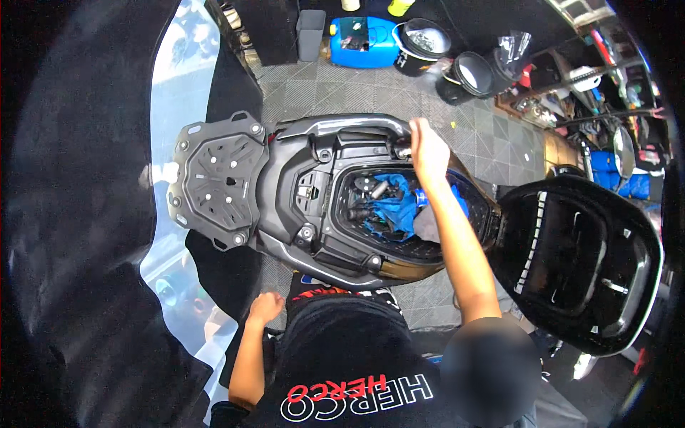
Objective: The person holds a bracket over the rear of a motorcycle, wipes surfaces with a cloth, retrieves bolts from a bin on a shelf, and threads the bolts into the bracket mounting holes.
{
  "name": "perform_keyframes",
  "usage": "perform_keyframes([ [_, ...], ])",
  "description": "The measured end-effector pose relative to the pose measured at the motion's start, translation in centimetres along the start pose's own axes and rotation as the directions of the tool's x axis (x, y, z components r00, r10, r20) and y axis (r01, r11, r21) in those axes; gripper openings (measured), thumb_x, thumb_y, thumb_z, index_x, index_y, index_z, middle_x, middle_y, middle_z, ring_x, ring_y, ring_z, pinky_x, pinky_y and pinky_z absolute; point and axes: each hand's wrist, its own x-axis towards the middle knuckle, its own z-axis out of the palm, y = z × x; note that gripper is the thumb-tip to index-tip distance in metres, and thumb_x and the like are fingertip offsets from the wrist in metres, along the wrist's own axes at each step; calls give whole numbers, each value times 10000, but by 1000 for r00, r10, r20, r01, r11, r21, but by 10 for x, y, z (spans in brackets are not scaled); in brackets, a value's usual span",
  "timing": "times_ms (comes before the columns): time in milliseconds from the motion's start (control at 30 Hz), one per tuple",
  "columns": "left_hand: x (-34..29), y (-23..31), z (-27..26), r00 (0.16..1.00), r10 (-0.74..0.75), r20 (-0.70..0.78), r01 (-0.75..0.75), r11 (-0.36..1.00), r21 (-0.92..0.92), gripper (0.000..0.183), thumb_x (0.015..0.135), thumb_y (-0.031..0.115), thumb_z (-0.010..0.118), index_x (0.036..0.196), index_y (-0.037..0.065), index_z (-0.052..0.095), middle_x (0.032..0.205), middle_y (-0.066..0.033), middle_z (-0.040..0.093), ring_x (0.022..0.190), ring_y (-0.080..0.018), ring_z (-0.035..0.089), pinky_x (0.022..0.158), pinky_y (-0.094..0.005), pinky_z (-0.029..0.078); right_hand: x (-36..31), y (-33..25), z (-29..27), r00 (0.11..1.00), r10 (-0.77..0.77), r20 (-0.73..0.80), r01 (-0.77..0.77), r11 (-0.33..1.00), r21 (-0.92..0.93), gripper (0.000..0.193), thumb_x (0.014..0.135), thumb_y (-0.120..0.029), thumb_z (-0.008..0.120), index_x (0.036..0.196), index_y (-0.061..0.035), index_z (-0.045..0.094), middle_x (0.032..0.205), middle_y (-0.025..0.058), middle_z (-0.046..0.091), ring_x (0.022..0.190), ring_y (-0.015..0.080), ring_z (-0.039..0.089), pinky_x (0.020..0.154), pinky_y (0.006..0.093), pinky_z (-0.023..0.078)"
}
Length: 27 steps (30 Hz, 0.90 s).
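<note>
Red and white-outlined lettering crosses the black shirt point(335, 349). The black scooter point(280, 187), partly glossy, stands on grey patterned floor point(303, 93). Right hand point(429, 157): at its far side, grip unclear; left hand point(266, 307): curled narrow, apart.

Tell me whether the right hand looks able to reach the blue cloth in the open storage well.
Probably yes: the seat is swung open, leaving the blue cloth largely exposed from above, with the right hand close by.

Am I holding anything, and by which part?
I can't tell: your right hand is curled by the storage compartment, its grip hidden. Your left hand shows nothing held.
</note>
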Motion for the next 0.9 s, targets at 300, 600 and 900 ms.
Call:
perform_keyframes([
  [300, -35, 113, -119, 955, 159, 249, -185, 979, 83, 340, 895, 313, 535, 827, 47, 737, 764, -129, 730, 750, -325, 718, 778, -441, 558, 59, -54, 25, 804, -399, 441, 532, 813, -235, 623, 787, -583, 721, 1114, -64, 608, 990, 134, 619, 958, 331, 658, 792, 434, 553],
  [600, -21, 174, -190, 866, 491, 93, -424, 819, -386, 264, 893, 250, 573, 810, 28, 689, 687, -114, 700, 655, -256, 706, 649, -397, 543, 75, -64, 50, 602, -461, 652, 769, 555, -317, 638, 742, -519, 783, 1077, -21, 564, 1007, 134, 653, 872, 293, 684, 712, 411, 565],
  [900, 4, 197, -194, 879, 451, -156, -476, 847, -237, 229, 878, 248, 601, 837, 40, 689, 767, -190, 688, 738, -383, 684, 675, -461, 540, 79, -68, 57, 561, -484, 672, 800, 527, -288, 677, 734, -525, 784, 1104, 7, 584, 961, 141, 651, 849, 299, 684, 708, 411, 565],
])
